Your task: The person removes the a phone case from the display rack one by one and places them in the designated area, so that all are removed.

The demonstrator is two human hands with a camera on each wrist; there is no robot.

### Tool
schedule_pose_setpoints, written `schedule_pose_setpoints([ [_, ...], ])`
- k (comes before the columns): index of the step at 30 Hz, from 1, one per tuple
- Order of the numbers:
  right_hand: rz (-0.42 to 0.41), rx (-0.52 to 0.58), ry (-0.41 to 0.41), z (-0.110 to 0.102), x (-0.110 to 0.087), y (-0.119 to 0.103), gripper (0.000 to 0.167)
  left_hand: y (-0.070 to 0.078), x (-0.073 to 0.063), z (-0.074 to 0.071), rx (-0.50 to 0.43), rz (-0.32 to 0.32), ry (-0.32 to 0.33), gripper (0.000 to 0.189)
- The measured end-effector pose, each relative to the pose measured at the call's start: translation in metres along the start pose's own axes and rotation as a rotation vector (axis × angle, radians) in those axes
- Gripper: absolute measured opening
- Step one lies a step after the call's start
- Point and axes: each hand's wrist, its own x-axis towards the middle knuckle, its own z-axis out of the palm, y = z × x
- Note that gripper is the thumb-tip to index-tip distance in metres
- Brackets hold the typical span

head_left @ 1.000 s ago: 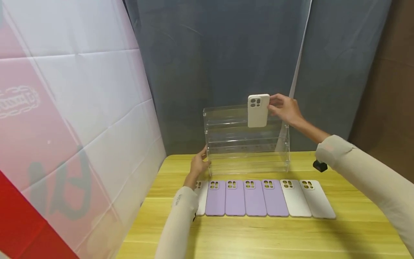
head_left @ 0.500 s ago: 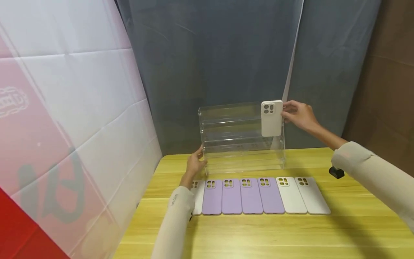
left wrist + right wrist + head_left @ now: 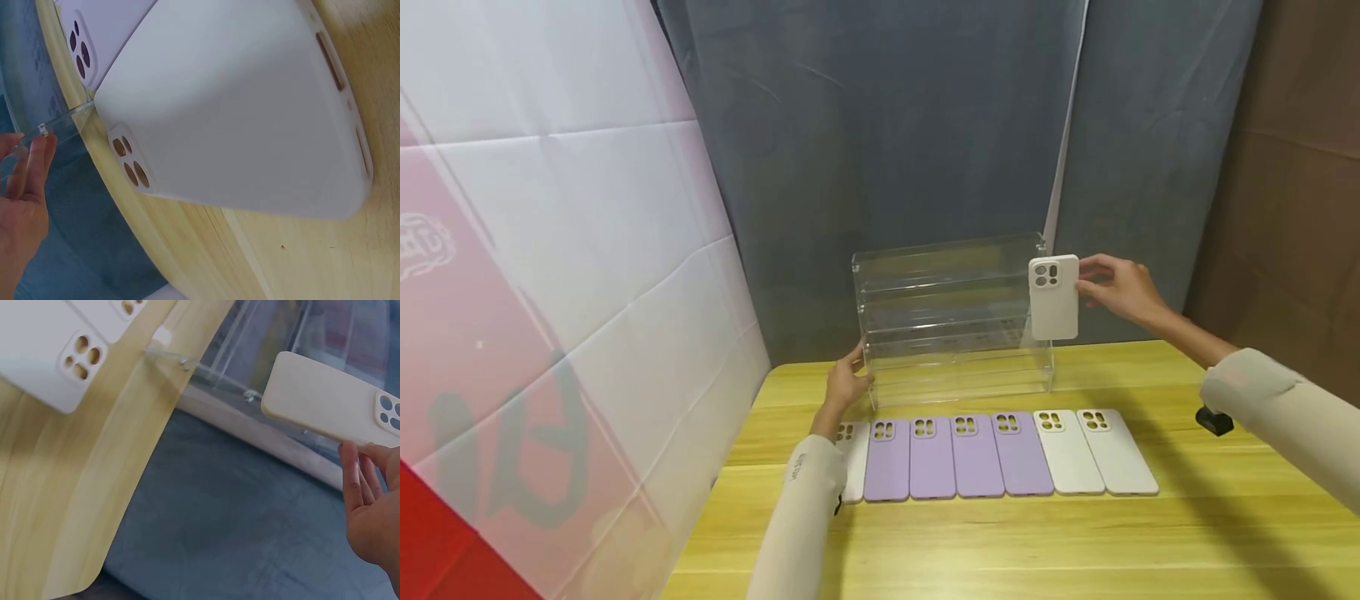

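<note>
My right hand (image 3: 1123, 287) pinches a white phone case (image 3: 1056, 304) by its right edge, between thumb and fingers. Held upright in the air, the case overlaps the right end of the clear acrylic tiered stand (image 3: 951, 250) in the head view. Its back, with the camera cutouts, faces me; the right wrist view shows thumb and fingertips at its long edge. My left hand (image 3: 847, 383) grips the stand's left side panel, thumb in front. On the table before the stand lies a row of purple phone cases (image 3: 887, 467) and white phone cases (image 3: 1067, 458); the left sleeve partly hides the leftmost.
The stand and the row of cases are on a yellow wood-grain table (image 3: 970, 550). Behind it hangs a grey curtain (image 3: 880, 125); a white and pink printed sheet (image 3: 625, 208) borders the left, and a brown panel (image 3: 1292, 217) the right.
My right hand has carried the white phone case rightward and down, from over the stand's upper middle to its right end. The left hand stays on the side panel; the head view shifts slightly.
</note>
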Motion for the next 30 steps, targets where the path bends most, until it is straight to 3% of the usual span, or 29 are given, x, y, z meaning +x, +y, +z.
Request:
schedule_pose_setpoints([
  [16, 0.045, -0.076, -0.032, -0.016, -0.026, 0.033, 0.045, -0.007, 0.005, -0.005, 0.005, 0.004, 0.002, 0.079],
  [30, 0.065, -0.058, -0.068, -0.023, -0.046, 0.056, 0.053, -0.007, 0.009, -0.010, 0.041, -0.002, -0.006, 0.080],
])
